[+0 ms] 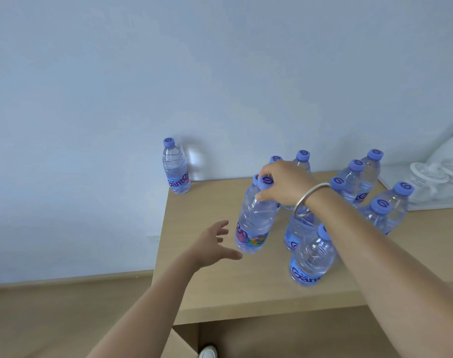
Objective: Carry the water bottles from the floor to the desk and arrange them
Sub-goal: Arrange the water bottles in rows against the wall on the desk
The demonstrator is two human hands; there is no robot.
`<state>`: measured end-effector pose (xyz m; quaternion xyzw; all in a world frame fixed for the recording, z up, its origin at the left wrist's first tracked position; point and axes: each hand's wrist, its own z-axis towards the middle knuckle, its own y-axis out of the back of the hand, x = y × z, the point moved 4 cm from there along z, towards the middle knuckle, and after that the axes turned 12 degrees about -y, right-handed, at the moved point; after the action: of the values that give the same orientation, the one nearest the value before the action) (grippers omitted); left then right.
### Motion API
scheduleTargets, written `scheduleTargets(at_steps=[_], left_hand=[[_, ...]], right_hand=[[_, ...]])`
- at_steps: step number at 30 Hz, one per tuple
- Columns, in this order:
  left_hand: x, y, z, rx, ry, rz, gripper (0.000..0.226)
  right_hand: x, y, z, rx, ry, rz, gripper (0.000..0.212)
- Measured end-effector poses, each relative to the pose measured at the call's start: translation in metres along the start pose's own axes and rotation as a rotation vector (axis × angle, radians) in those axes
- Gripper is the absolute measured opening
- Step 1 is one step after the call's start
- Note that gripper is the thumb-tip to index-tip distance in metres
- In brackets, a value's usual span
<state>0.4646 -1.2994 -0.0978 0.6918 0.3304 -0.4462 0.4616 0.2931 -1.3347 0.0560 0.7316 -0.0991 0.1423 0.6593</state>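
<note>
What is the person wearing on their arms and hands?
Both arms are bare, with no sleeves or gloves showing. The right hand has a plain, smooth silver bangle around the wrist. The left hand wears nothing: no ring, watch or bracelet shows.

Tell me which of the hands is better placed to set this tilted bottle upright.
Probably the right hand: it grips the tilted bottle at the neck. The left hand hovers open beside it.

Eleven capped water bottles [312, 257] stand on one desk [220, 285]; two hands reach in.
</note>
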Motion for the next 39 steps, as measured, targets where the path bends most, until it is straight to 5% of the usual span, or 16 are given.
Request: scheduleTargets(at_steps=[12,20,26,34,39], left_hand=[[-0.041,0.051,-0.005,0.031,-0.162,-0.273,0.065],[-0.049,0.072,-0.005,-0.363,-0.201,-0.383,0.040],[-0.053,0.084,-0.007,-0.662,-0.176,-0.219,0.058],[-0.045,0.103,-0.013,-0.310,-0.176,-0.199,0.056],[-0.035,0.118,-0.014,-0.428,-0.221,-0.246,0.058]], right_hand=[[0.065,0.039,0.028,0.221,0.384,0.350,0.023],[0.074,0.016,0.069,0.248,0.164,0.816,0.023],[0.092,-0.026,0.084,0.111,0.001,0.984,0.066],[0.111,-0.024,0.082,0.360,0.318,0.891,0.043],[0.129,-0.018,0.075,0.419,0.400,0.856,0.032]])
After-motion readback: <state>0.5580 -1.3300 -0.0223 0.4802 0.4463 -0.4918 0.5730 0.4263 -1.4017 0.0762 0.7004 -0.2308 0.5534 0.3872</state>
